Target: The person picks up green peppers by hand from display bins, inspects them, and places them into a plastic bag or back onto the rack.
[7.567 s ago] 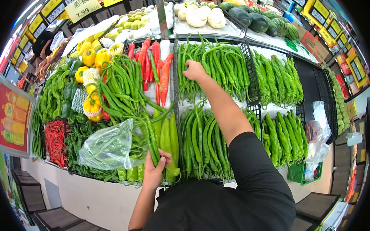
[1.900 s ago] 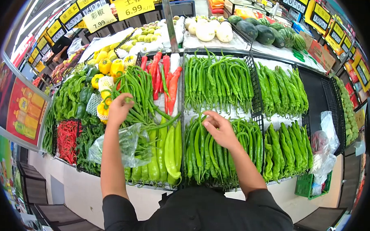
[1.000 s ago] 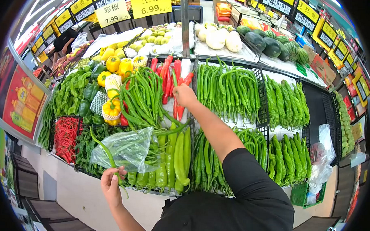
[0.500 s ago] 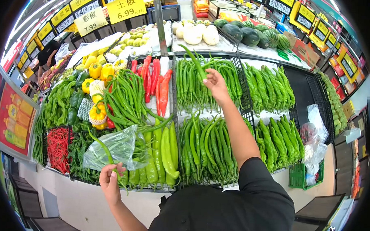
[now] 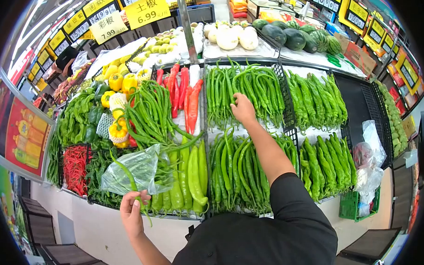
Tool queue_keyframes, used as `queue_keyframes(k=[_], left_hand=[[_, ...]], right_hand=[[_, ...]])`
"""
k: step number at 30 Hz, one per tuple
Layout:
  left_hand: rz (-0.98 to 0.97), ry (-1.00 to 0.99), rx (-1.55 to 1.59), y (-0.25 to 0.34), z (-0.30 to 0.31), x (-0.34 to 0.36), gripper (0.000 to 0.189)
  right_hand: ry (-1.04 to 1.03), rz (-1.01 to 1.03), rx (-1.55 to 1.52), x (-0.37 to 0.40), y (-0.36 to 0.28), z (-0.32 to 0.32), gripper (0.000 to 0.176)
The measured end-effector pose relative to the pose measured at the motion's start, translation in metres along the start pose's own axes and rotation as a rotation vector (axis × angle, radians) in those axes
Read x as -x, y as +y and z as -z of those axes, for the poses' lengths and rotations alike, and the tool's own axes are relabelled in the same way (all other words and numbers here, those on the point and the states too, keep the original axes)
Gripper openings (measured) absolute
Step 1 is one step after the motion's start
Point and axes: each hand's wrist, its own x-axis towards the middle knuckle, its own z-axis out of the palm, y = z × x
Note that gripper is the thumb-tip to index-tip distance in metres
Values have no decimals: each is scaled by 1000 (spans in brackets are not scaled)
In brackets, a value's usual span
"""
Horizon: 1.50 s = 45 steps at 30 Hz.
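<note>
One thin pepper (image 5: 122, 169) stays pinched in the left hand (image 5: 133, 213), low by the bag (image 5: 143, 167). The right hand (image 5: 243, 108) has dropped onto the top pile (image 5: 262, 87), so the pepper it held up looks put back. Whether its bent fingers grip anything cannot be told.

Fig.: L hand (image 5: 133, 213) low, nr torso, fingers curled in a grip, forearm bare. R arm stretched fwd, short dark sleeve; R hand (image 5: 243, 109) palm down, fingers bent.

Black short-sleeved shirt (image 5: 245, 246); left hand (image 5: 132, 214) and right hand (image 5: 243, 108) both bare.
</note>
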Motion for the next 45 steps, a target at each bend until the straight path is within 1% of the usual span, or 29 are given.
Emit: queue_keyframes(k=[2, 5, 8, 11, 17, 20, 23, 26, 27, 28, 29, 31, 32, 33, 34, 37, 39, 40, 43, 44, 45], left_hand=[[8, -4, -2, 1, -3, -1, 23], [13, -19, -10, -1, -5, -2, 23], [30, -17, -6, -3, -7, -3, 23], [45, -21, -4, -5, -9, -4, 24], [24, -31, -19, -2, -8, -7, 24], [0, -13, -28, 3, -4, -5, 24], [-42, -7, -28, 9, -5, -5, 23], [-86, -52, -18, 13, -13, -8, 22], [-99, -73, -14, 14, -18, -10, 22], [-113, -109, 0, 15, -26, -14, 21], [-128, -144, 13, 16, -37, -19, 21], [-127, -217, 34, 16, -63, -30, 21], [-110, -255, 43, 15, -78, -35, 22], [-92, -294, 52, 14, -92, -40, 23], [-107, -329, 20, 11, -105, -43, 24], [-124, -432, -39, -1, -138, -49, 25], [-103, -489, -27, -9, -152, -48, 26], [-12, -517, 69, -10, -157, -46, 30], [-26, -543, 44, -6, -168, -45, 36], [-62, -557, -40, -8, -166, -46, 43], [-44, -526, -6, -8, -167, -45, 45]], right_hand=[[-54, 47, 149, 1, 0, -2, 41], [-49, 72, 160, -3, 3, -4, 39], [-107, 42, 66, -4, 4, 2, 40], [-114, 35, 43, -5, 6, 5, 40], [-139, 103, 22, -7, 12, 3, 39], [-238, 40, -49, -7, 7, 16, 40], [-154, 47, -115, 6, -6, 38, 39], [-100, 114, -289, 38, -39, 69, 37], [-126, 112, -394, 55, -56, 78, 32], [-199, 90, -499, 77, -77, 90, 28], [-286, 142, -507, 96, -93, 95, 23], [-482, 239, -609, 141, -113, 94, 21], [-637, 250, -623, 159, -130, 102, 22], [-655, 328, -677, 178, -135, 93, 23], [-730, 283, -753, 194, -147, 98, 24], [-789, 260, -831, 221, -151, 91, 22], [-698, 196, -852, 229, -143, 87, 20], [-653, 167, -860, 231, -139, 84, 20], [-654, 107, -988, 228, -127, 79, 21], [-686, 15, -1075, 226, -125, 80, 15], [-652, 1, -1062, 219, -123, 84, 13]])
